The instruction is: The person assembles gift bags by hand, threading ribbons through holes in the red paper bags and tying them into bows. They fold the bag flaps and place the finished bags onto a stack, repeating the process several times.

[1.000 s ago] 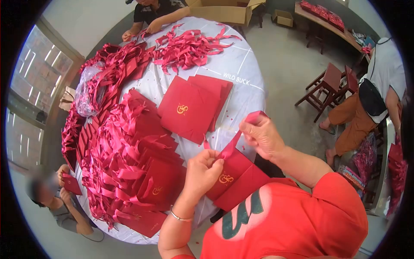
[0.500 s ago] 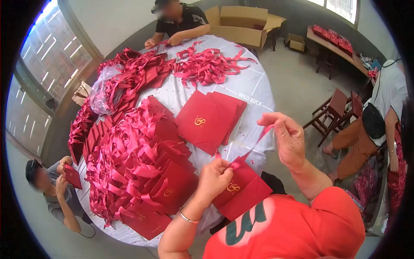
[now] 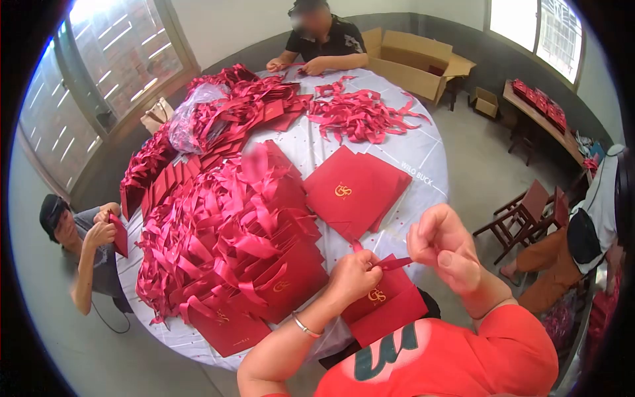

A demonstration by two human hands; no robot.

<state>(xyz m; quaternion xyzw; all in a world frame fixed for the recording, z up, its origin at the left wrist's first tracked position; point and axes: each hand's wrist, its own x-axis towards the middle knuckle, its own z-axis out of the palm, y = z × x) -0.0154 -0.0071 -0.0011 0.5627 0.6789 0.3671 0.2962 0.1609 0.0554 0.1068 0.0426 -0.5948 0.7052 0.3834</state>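
In front of my body, at the table's near edge, lies a flat red paper bag [image 3: 391,312] with a gold emblem. My left hand [image 3: 356,276] is closed in a pinch on a red ribbon [image 3: 398,263] by the bag's top edge. To its right, my right hand [image 3: 446,250] has its fingers pinched on the same ribbon, which runs short and fairly straight between both hands. A ribbon piece also sticks up behind my left fingers. Just beyond them is a small stack of flat red bags [image 3: 357,188].
A large pile of beribboned red bags [image 3: 218,231] covers the left of the round table [image 3: 430,155]. Loose ribbons [image 3: 364,112] lie farther back. Co-workers sit across [image 3: 331,43] and at left [image 3: 89,245]; another person [image 3: 569,258] is at right, near wooden stools [image 3: 522,212].
My right hand has come down and closer to my left, shortening the ribbon stretch between them. My left hand stays at the bag's top edge. The whole view has shifted.
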